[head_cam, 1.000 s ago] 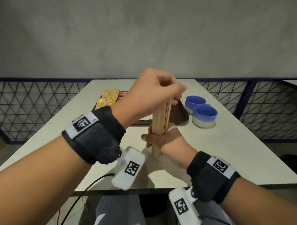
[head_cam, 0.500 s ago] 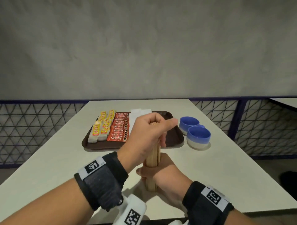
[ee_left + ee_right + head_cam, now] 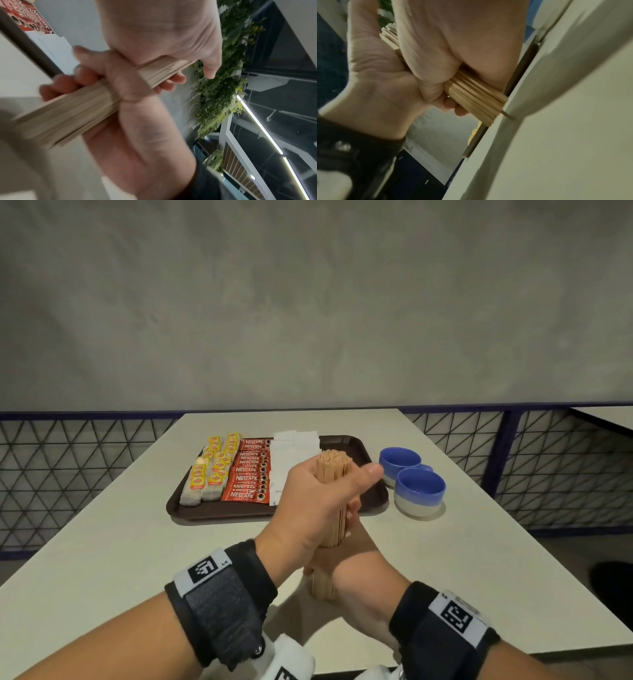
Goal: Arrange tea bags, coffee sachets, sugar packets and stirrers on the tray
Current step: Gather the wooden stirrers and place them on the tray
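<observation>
A thick bundle of wooden stirrers (image 3: 334, 470) stands upright on the table in front of the brown tray (image 3: 361, 448). My left hand (image 3: 318, 501) grips its upper part, thumb stretched out to the right, and the stirrer tips show above the fist. My right hand (image 3: 346, 559) holds the lower part, just above the table. The wrist views show the same bundle (image 3: 68, 115) (image 3: 474, 100), its lower end on the tabletop. On the tray lie rows of yellow-tagged tea bags (image 3: 209, 477), red coffee sachets (image 3: 248, 477) and white sugar packets (image 3: 291, 453).
Two blue-and-white cups (image 3: 419, 491) (image 3: 399, 463) stand right of the tray. The tray's right part is bare. The pale table (image 3: 120, 542) ends near my wrists, and a blue mesh railing (image 3: 548, 474) runs behind and beside it.
My left hand has slid down from the top of the bundle to its side, baring the stirrer tips. The head view has tilted up. The bundle still stands on the table.
</observation>
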